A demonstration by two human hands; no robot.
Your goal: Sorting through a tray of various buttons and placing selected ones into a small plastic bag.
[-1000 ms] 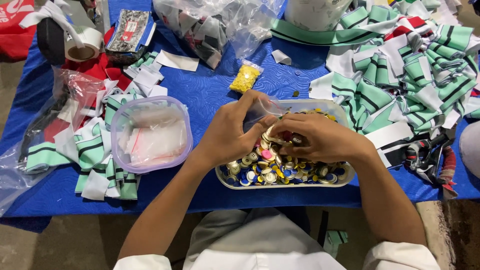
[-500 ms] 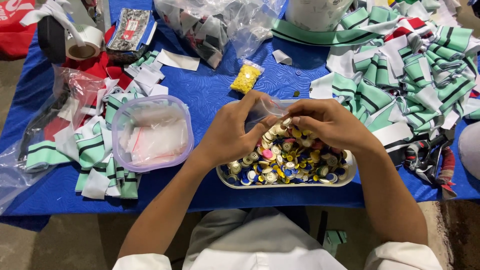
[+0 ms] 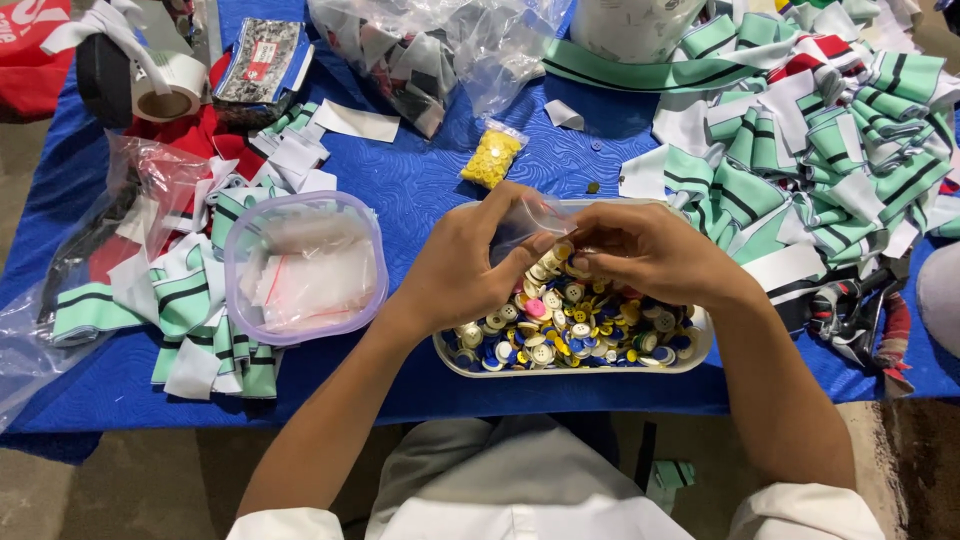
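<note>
Left hand and right hand pinch the small clear bag, limp and slippery, best gripped at its 12 o'clock mouth, above the button tray.

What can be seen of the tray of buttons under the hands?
The tray is a shallow, pale, oblong dish with rounded corners, plastic by the look of it. It sits flat on the blue cloth near the table's front edge, heaped with loose buttons: mostly white and cream, with blue, yellow and a few pink ones. The left hand and right hand hover over its far half, holding a small clear bag between them.
</note>
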